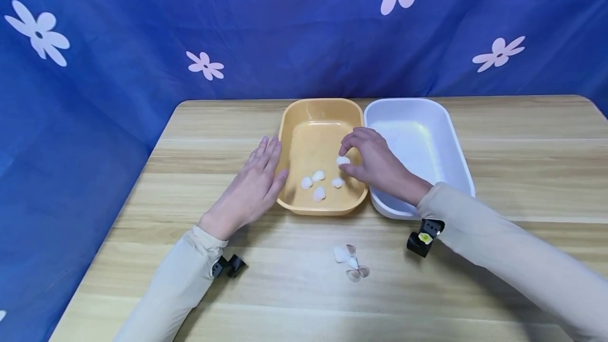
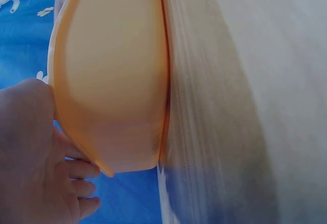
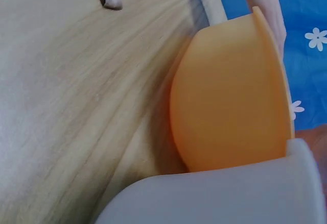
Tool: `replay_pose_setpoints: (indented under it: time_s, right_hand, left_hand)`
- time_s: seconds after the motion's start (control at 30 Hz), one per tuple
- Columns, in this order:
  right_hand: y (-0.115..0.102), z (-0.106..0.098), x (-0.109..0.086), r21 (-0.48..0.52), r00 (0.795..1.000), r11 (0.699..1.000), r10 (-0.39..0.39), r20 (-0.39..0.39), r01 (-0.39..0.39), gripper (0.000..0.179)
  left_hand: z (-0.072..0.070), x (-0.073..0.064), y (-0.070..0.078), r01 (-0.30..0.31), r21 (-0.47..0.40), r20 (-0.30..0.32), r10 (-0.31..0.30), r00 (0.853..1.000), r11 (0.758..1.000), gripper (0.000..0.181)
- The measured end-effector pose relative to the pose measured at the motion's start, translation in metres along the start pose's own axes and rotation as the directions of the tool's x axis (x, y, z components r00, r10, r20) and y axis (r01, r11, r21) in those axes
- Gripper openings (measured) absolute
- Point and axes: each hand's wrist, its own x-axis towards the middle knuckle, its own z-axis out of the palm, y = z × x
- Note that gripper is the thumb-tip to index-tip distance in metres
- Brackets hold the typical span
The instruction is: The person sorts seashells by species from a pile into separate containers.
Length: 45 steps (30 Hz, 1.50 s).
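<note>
Over the right side of the orange tray (image 1: pixel 304 136), my right hand (image 1: pixel 375 160) pinches a white seashell (image 1: pixel 342 161) between thumb and fingers. Several more white shells (image 1: pixel 319 193) lie on the tray floor toward its near end. My left hand (image 1: pixel 252 186) rests against the tray's left rim, its fingers straight. In the left wrist view, that hand (image 2: pixel 36 157) touches the rim of the orange tray (image 2: pixel 112 81). The right wrist view has the held shell hidden behind the tray walls, with only a bit of the right hand (image 3: pixel 314 140) at the edge.
A white tray (image 1: pixel 456 157) stands directly right of the orange one, under my right forearm. Nearer on the wooden table (image 1: pixel 275 289) lies a small cluster of white and brown shells (image 1: pixel 353 261). A blue flowered curtain (image 1: pixel 285 25) hangs behind the table.
</note>
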Motion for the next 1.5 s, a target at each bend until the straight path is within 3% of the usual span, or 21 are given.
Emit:
replay_pose_setpoints:
  time_s: [0.63, 0.87, 1.1, 1.5]
  right_hand:
    - [-0.005, 0.015, 0.005, -0.096, 1.000, 0.995, -0.006, 0.019, 0.008, 0.019]
    - [-0.007, 0.014, 0.009, -0.068, 1.000, 0.997, -0.023, 0.017, 0.024, 0.018]
    - [-0.005, 0.016, 0.018, -0.049, 0.996, 0.996, -0.083, -0.037, 0.081, 0.017]
    - [-0.011, 0.019, 0.024, -0.188, 0.999, 0.982, 0.018, 0.030, -0.012, 0.017]
  left_hand:
    - [0.001, 0.000, 0.000, 0.005, -0.011, -0.004, -0.005, 1.000, 1.000, 0.064]
    - [0.002, -0.001, 0.000, -0.002, -0.014, -0.010, 0.002, 1.000, 1.000, 0.063]
    - [0.002, -0.003, 0.000, 0.007, -0.015, -0.010, -0.007, 1.000, 1.000, 0.064]
    - [0.002, -0.001, -0.001, 0.009, -0.026, -0.009, -0.009, 1.000, 1.000, 0.063]
